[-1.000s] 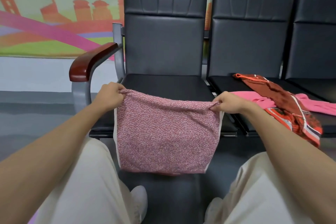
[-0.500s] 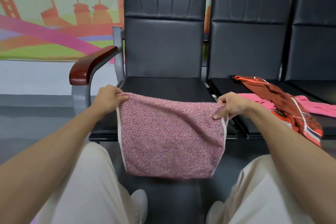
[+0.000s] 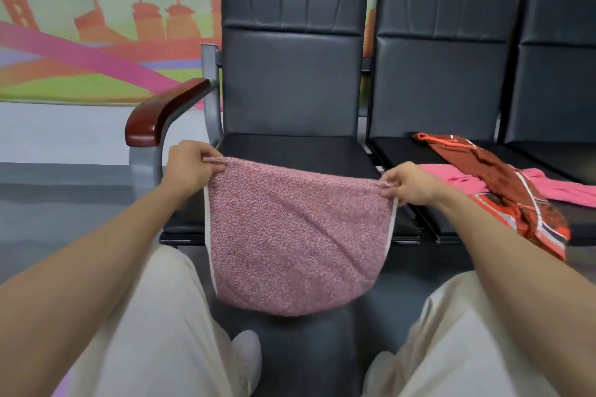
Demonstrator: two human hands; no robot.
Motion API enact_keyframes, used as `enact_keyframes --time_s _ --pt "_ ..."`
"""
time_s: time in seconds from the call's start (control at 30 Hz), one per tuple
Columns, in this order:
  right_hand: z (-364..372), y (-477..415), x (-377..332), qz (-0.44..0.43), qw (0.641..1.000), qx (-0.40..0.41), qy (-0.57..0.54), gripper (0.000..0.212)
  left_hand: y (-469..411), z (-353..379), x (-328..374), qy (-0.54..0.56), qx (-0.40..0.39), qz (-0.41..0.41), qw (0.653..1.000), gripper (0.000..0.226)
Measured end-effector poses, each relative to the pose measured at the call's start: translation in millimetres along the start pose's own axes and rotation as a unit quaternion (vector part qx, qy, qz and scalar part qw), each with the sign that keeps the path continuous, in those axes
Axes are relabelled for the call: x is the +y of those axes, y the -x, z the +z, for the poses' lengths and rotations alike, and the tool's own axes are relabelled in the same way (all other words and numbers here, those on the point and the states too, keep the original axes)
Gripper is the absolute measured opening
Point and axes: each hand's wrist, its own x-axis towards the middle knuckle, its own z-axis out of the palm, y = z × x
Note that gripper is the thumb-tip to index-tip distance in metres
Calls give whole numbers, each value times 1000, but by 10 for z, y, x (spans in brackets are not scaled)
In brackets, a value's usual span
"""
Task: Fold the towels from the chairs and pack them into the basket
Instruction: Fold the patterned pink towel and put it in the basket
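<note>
A speckled pink towel (image 3: 296, 242) with white edges hangs doubled in front of the left black chair (image 3: 290, 80). My left hand (image 3: 190, 164) pinches its upper left corner and my right hand (image 3: 409, 184) pinches its upper right corner. The towel's top edge sags between them and its lower fold bulges down between my knees. A red-brown patterned towel (image 3: 503, 180) and a bright pink towel (image 3: 561, 187) lie crumpled on the seat of the middle chair (image 3: 442, 51). No basket is in view.
Three black chairs stand in a row against a wall with a coloured mural. A brown wooden armrest (image 3: 161, 116) juts out at the left chair's side. The grey floor (image 3: 64, 200) lies to the left. My legs in pale trousers fill the lower corners.
My hands have come slightly closer together and lower over the seat's front edge. The towel's top edge has slackened and its bottom fold now rounds out instead of hanging straight.
</note>
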Motion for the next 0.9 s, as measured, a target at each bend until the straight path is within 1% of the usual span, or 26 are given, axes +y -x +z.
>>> enact_keyframes --time_s 0.1,0.13,0.2,0.23,0.3,0.33,0.43,0.53,0.6,0.63,0.67,0.7,0.73,0.77,0.8,0.83,0.9 --pt "-24 -11 -21 8 997 70 13 13 -12 -3 -7 18 13 6 1000 7" --pt "-23 7 -38 21 998 62 5 18 -15 5 -31 0 3 12 1000 7" --pt "-6 29 -30 45 999 17 -19 22 -24 44 -112 -57 -26 21 998 8" --pt "-4 15 -18 48 999 17 -18 23 -35 45 -142 -74 -18 16 997 10" --pt "-5 -4 -28 45 998 47 -4 25 -46 28 -164 -75 13 0 997 13" --pt "-11 -18 -40 41 997 65 -5 25 -51 30 -175 -75 15 -6 997 15" --pt "-3 -67 -71 28 993 115 -22 20 -59 39 -190 -91 -24 -16 995 16" --pt "10 -137 -105 42 978 188 -78 9 -98 50 -176 -110 -20 -8 994 21" --pt "3 -244 -140 47 968 221 -110 7 -191 86 -123 -126 -12 -4 992 25" --pt "11 -321 -148 54 966 223 -118 6 -248 124 -92 -113 -10 -9 994 25" --pt "28 -412 -144 65 965 222 -122 4 -321 181 -79 -69 -13 -29 997 24" --pt "48 -499 -141 73 965 221 -125 5 -394 244 -73 3 -25 -68 997 21" --pt "80 -602 -120 80 963 224 -128 7 -473 318 -83 86 -41 -120 988 17" --pt "115 -705 -101 86 962 228 -128 9 -556 399 -113 160 -49 -170 971 14" --pt "148 -811 -77 90 961 231 -122 11 -647 483 -153 206 -50 -204 956 13" --pt "179 -910 -68 91 962 230 -114 11 -746 570 -211 225 -44 -215 949 11" --pt "255 -1142 -27 92 964 226 -106 15 -913 729 -277 233 -24 -204 951 9"
